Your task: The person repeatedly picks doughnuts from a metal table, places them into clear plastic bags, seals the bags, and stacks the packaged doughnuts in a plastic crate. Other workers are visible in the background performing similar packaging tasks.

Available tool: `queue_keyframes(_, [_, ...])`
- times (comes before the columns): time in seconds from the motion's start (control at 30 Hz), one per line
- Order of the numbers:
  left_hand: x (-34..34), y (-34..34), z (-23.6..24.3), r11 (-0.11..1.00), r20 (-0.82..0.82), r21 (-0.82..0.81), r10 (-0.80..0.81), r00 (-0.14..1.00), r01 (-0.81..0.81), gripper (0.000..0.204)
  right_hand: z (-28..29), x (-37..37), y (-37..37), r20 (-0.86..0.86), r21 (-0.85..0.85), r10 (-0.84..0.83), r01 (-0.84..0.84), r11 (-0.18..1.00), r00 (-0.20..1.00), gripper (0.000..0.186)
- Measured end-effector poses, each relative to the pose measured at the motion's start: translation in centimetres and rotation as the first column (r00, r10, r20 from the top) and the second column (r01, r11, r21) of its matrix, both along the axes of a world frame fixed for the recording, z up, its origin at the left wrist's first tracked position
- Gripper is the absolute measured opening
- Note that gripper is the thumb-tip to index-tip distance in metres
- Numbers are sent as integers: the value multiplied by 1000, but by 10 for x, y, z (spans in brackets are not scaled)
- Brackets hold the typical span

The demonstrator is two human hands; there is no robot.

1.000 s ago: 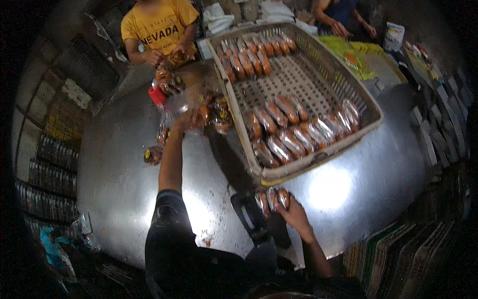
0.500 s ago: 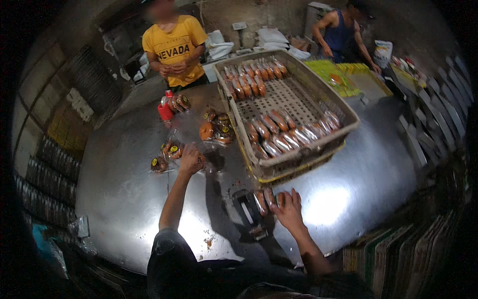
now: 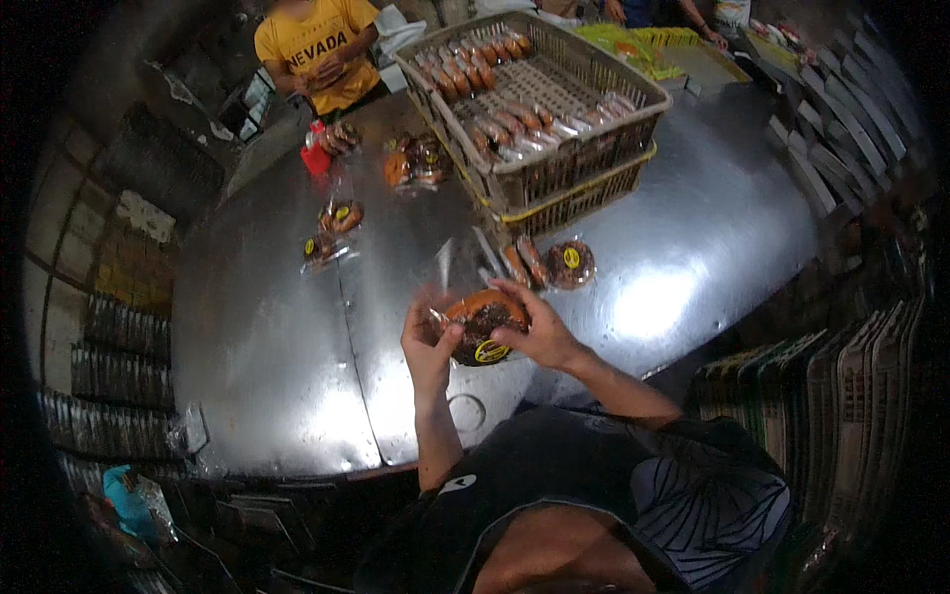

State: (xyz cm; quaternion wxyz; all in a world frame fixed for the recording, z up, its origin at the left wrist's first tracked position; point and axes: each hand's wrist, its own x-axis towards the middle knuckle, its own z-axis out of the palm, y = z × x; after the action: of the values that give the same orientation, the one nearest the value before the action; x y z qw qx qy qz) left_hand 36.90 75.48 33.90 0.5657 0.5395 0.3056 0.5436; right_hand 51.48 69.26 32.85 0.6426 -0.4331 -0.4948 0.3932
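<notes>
Both my hands are raised over the steel table, gripping one bagged doughnut (image 3: pixel 483 315) between them. It is brown, with dark topping and a yellow round label, and its loose clear bag stands up on the far side. My left hand (image 3: pixel 429 342) pinches the left edge, its thumb in front. From the right, my right hand (image 3: pixel 542 332) holds the other edge with thumb and fingers. Just beyond them, two bagged doughnuts (image 3: pixel 522 261) stand on edge beside a labelled bagged doughnut (image 3: pixel 571 264) lying flat. The dark device seen there earlier is mostly hidden behind the bag.
A large plastic crate (image 3: pixel 554 188) with rows of bagged doughnuts stands on another crate at the far side. More bagged doughnuts (image 3: pixel 340 216) lie left, near a red container (image 3: pixel 315 158). A person in a yellow shirt (image 3: pixel 322 54) stands across the table (image 3: pixel 257 346).
My left hand has brought a bagged doughnut from the left pile towards me. My right hand has left the standing doughnuts and joined it. The view has tilted downward.
</notes>
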Motion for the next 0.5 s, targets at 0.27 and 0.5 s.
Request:
queue_keyframes(0.27, [12,-53,-12,1000,150,-5,-21,988,22,19,9,-6,-32,-226,30,-14,22,999,974,24])
queue_keyframes(0.5, [7,-61,-6,980,-138,-83,-190,972,179,12,10,9,-33,-380,-462,129,-308,832,916,24])
